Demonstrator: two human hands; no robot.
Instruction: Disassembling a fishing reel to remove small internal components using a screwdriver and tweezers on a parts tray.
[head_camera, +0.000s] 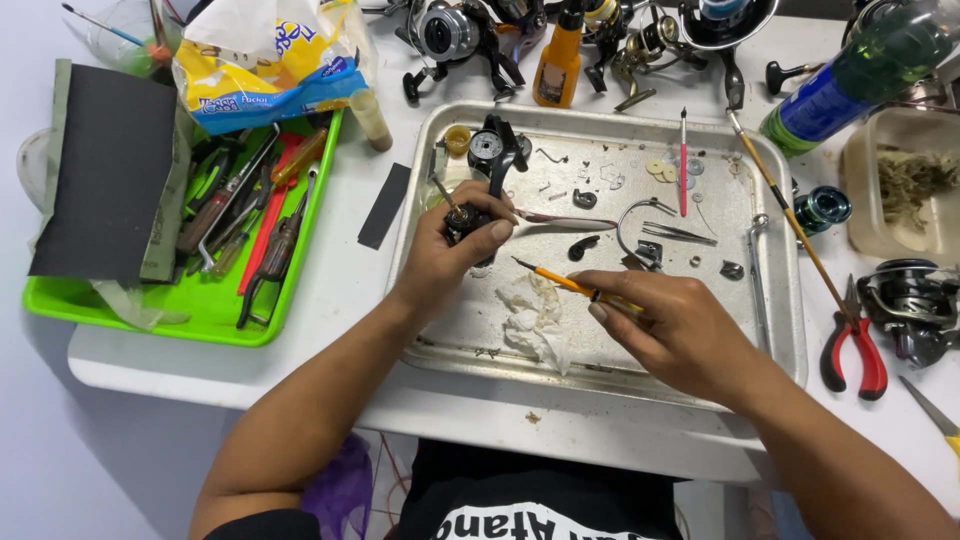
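Observation:
My left hand (450, 255) grips a black fishing reel body (490, 170) over the left part of a metal tray (600, 385). My right hand (670, 320) holds a thin orange-handled tool (560, 280) whose tip points left toward the reel. A crumpled white tissue (532, 318) lies on the tray between my hands. Small reel parts lie loose on the tray: a wire bail (632, 215), tweezers (680, 235), washers (662, 170) and a red-handled pick (684, 165).
A green tray (200, 310) at left holds screwdrivers and pliers beside a dark cloth (110, 170). Several reels (460, 35), an orange bottle (557, 65) and a green spray can (860, 75) stand at the back. Red-handled pliers (855, 345) and another reel (915, 305) lie right.

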